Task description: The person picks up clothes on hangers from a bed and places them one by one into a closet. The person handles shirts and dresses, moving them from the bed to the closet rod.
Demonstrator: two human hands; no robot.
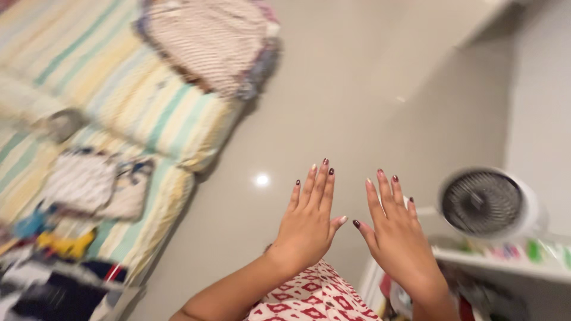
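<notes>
Hovering side by side above a pale floor, the left hand and right hand are spread flat, fingers extended, holding nothing. A small white fan sits just beside the right hand; blurred, possibly folded clothes lie on striped bedding to the left.

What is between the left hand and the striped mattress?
In the head view, only bare glossy floor lies between the left hand and the striped mattress.
</notes>
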